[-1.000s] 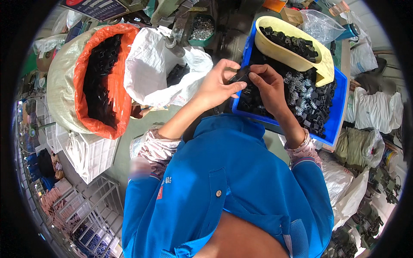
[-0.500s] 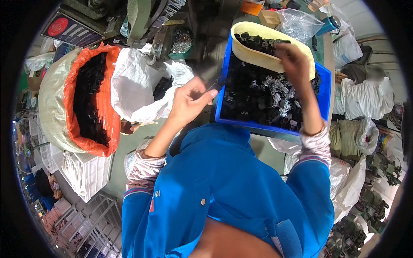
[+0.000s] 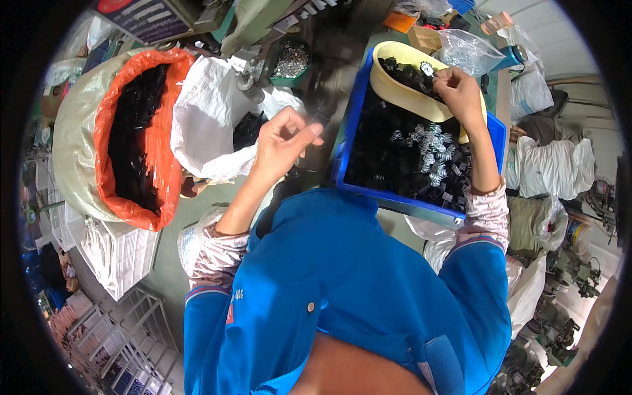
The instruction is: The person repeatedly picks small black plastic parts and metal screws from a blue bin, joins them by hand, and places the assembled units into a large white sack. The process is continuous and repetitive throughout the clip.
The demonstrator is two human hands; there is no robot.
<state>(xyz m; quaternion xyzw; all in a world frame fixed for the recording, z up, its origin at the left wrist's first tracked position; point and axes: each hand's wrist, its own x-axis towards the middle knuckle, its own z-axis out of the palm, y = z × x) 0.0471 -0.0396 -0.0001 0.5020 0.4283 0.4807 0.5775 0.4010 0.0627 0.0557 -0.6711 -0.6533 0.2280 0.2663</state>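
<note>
your right hand (image 3: 459,92) pinches a pale-faced piece (image 3: 427,68) above the yellow tub (image 3: 407,101) at the blue bin's (image 3: 403,201) far edge; your left hand (image 3: 284,141) half-curls, hold unclear. a loose pinch could drop the piece.

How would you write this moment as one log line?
left hand: beside blue bin, grip unclear; right hand: over yellow tray, at shiny piece; silvery coils: in blue bin

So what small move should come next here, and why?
Probably bring the right hand across toward the left hand: the right one seems to pinch a small pale piece over the yellow tub, while the left, apart, seems to hold a dark piece.
</note>
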